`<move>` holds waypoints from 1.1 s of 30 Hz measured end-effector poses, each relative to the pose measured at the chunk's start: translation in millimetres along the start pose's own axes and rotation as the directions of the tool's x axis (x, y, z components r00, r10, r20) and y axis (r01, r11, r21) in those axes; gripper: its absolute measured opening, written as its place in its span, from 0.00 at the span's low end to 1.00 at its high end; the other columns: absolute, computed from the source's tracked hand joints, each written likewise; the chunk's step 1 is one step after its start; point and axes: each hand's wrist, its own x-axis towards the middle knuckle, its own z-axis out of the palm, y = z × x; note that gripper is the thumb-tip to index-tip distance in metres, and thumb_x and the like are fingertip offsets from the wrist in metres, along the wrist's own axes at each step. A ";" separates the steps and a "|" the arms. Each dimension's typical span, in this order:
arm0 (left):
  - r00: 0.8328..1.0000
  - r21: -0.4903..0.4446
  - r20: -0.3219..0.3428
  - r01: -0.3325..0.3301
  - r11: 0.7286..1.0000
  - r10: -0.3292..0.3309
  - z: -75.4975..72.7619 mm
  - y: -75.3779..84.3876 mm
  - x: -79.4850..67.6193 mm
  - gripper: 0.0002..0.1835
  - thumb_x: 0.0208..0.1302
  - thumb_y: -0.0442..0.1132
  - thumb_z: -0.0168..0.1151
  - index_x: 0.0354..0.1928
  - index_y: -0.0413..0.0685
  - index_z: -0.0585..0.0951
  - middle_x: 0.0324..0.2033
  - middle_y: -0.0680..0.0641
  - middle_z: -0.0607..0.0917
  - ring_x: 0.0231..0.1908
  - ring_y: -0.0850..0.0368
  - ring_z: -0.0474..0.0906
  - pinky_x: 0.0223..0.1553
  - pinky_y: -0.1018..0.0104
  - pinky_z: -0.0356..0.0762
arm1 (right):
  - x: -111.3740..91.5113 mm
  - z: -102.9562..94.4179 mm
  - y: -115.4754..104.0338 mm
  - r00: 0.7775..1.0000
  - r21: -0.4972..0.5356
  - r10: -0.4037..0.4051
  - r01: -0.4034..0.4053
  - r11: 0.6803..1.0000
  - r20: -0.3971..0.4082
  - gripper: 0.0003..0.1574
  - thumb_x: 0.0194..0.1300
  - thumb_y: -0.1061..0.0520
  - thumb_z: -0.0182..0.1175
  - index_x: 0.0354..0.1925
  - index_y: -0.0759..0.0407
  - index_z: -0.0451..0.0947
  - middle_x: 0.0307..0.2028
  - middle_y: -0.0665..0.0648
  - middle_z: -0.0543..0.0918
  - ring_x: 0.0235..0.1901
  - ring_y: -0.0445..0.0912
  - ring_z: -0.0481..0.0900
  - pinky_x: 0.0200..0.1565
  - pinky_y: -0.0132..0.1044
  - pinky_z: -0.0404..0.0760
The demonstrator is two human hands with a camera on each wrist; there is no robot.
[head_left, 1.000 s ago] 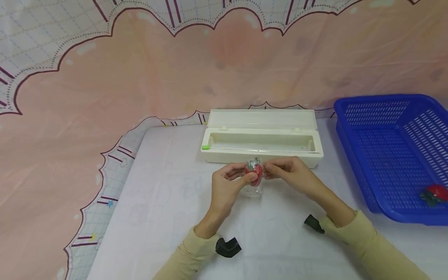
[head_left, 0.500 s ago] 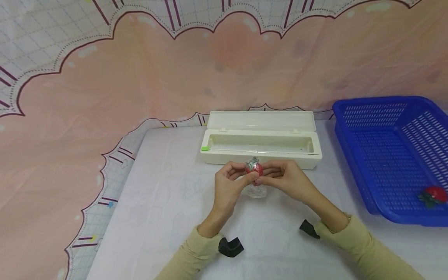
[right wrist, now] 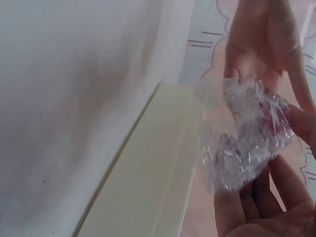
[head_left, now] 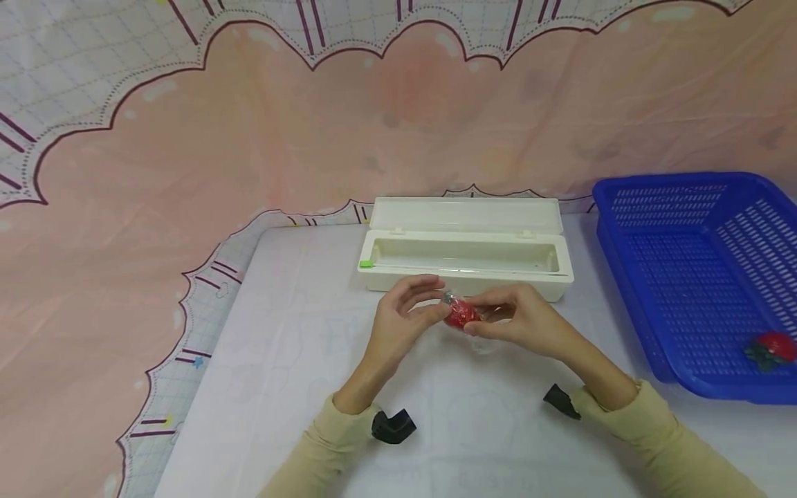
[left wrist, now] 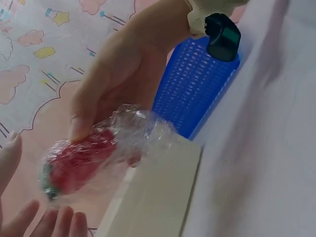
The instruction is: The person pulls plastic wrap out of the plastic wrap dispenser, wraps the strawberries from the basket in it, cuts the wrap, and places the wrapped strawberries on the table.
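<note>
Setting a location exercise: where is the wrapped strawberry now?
In the head view, just right of centre, the right hand pinches the wrapped strawberry in front of the white box.

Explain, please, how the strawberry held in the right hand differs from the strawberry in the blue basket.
The held strawberry is covered with crinkled clear film; no film shows on the basket strawberry.
The right hand pinches the held strawberry, whereas the basket strawberry lies in the blue basket.
The held strawberry's leaves look pressed together; the basket strawberry's leaves spread out.
Both are red with green leaves.
</note>
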 end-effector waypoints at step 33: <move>0.990 0.117 -0.040 0.138 0.984 -0.134 -5.2 3.7 -5.7 0.13 0.59 0.33 0.71 0.44 0.35 0.81 0.44 0.41 0.84 0.45 0.56 0.83 0.45 0.65 0.84 | -6.4 -16.7 4.2 0.999 -0.001 0.016 -0.017 1.000 -0.033 0.19 0.62 0.57 0.70 0.51 0.59 0.82 0.46 0.56 0.86 0.41 0.44 0.84 0.41 0.36 0.85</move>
